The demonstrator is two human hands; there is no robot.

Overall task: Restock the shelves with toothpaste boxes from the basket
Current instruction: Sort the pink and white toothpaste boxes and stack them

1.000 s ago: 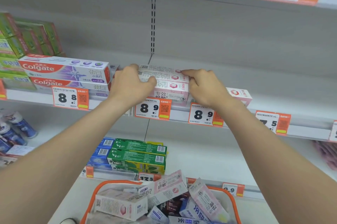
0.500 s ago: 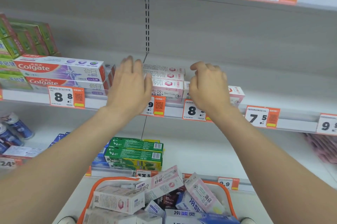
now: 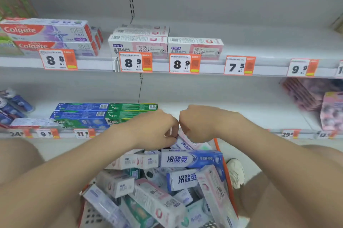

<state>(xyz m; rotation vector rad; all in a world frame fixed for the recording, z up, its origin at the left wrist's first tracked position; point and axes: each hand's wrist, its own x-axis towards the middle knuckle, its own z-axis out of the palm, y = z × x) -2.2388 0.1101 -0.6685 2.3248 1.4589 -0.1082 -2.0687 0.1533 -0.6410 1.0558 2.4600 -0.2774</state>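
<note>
Since both hands were up on the middle shelf a second ago squaring off the white-and-pink toothpaste boxes (image 3: 138, 45), the big change is that they've let go and dropped down to the orange-rimmed plastic basket (image 3: 216, 144). That pink stack now sits on its own on the white metal shelf (image 3: 269, 49) well above the basket. It's tidy behind the orange 8.9 price tag (image 3: 135, 62), with one matching pink-and-white box (image 3: 194, 46) touching its right end. I'd call that placement done, so we're onto the next pick.

Only the head camera to go on. Left hand (image 3: 157, 129) and right hand (image 3: 200, 123) are knuckle to knuckle over the far end of the basket. Their fingers curl down onto a slanted white box with blue lettering (image 3: 185, 144). The backs of the hands hide the fingertips, so I honestly can't tell if either has a grip yet or is only rummaging.

Basket's nowhere near empty. A long blue-and-white toothpaste box (image 3: 191, 159) lies across the middle of the basket, and white, pink and green cartons are jumbled toward its near end. Loads left to shelve, I reckon. Red-and-white Colgate boxes (image 3: 46, 30) sit up and left of the basket, and green and blue boxes (image 3: 104, 114) are on the lower shelf just behind it. There's bare shelf up and right of the basket, which looks like room for more.
</note>
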